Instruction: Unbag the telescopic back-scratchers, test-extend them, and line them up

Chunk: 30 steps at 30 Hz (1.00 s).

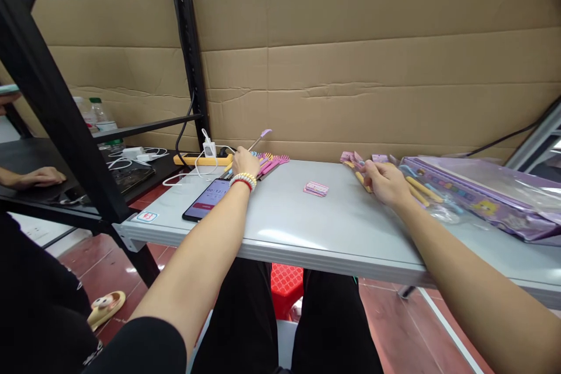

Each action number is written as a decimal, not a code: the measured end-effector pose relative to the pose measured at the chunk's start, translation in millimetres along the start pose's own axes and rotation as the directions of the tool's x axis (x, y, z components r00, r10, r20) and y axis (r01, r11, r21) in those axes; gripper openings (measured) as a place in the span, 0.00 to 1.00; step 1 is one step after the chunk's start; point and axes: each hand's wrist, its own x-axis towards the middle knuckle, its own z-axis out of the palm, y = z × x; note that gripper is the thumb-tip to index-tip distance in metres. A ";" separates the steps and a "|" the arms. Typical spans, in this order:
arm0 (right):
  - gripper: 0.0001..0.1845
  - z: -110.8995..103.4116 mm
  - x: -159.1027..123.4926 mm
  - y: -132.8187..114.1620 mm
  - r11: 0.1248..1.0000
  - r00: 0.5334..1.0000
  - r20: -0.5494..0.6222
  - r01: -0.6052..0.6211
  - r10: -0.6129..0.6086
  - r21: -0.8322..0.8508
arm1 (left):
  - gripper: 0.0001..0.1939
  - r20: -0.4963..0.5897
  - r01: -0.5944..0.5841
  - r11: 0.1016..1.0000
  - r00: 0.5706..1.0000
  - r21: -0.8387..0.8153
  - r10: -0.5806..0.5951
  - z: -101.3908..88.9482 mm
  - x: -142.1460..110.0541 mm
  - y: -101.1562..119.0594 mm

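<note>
My left hand, with a beaded bracelet on its wrist, is closed on a thin metal rod with a purple curved end, which looks like a back scratcher. Beneath and beside it lies a fanned pile of similar pink, yellow and blue scratchers. My right hand pinches a small pink piece, perhaps a card; its fingers partly hide it. Close by are a yellow handle and more pink cards. Between my hands a small stack of pink-purple cards rests on the grey table.
A phone lies by my left forearm, near a yellow power strip with white cables. Purple packaging and yellow sticks occupy the right side. Cardboard walls the back. Another person's hand rests on the black shelf at left.
</note>
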 end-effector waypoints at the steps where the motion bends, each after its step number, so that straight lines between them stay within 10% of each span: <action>1: 0.32 0.0 0.0 0.1 1.000 1.000 0.003 0.002 -0.002 0.000 | 0.14 0.003 -0.011 0.999 1.000 0.032 0.011 0.3 0.3 -1.6; 21: 0.38 0.2 0.6 2.6 0.997 0.992 0.130 0.003 0.006 -0.073 | 0.15 -0.014 -0.086 0.936 0.995 0.340 0.097 -1.3 -2.4 -6.5; 30: 0.17 12.9 23.1 -42.4 0.973 0.991 0.025 0.136 -0.134 -0.186 | 0.12 0.067 -0.442 0.883 0.897 0.156 0.437 -3.2 -39.9 47.7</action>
